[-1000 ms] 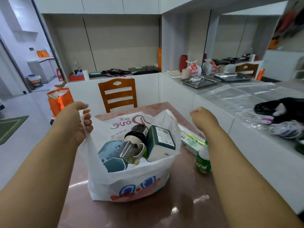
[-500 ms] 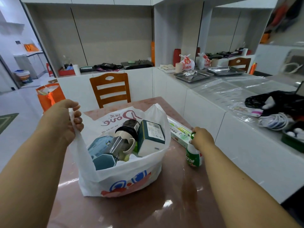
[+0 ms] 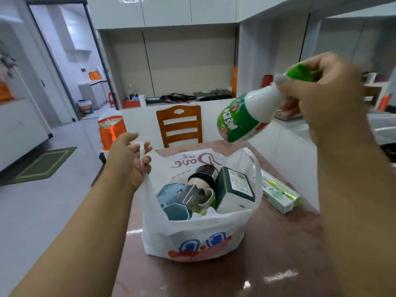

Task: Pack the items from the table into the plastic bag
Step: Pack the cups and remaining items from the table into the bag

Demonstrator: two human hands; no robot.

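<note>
My left hand (image 3: 126, 159) grips bag (image 3: 192, 239) handle to keep mouth open; right hand (image 3: 325, 99) clamps bottle (image 3: 246, 116) neck at 2 o'clock, ready to drop in

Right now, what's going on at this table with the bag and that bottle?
A person is packing a white plastic bag on the reddish glossy table. The left hand holds one bag handle up, keeping the mouth open. The right hand holds a green-and-white plastic bottle by its neck, tilted in the air above the bag. Boxes and a mug already sit inside. A long pale green box lies on the table beside the bag.
</note>
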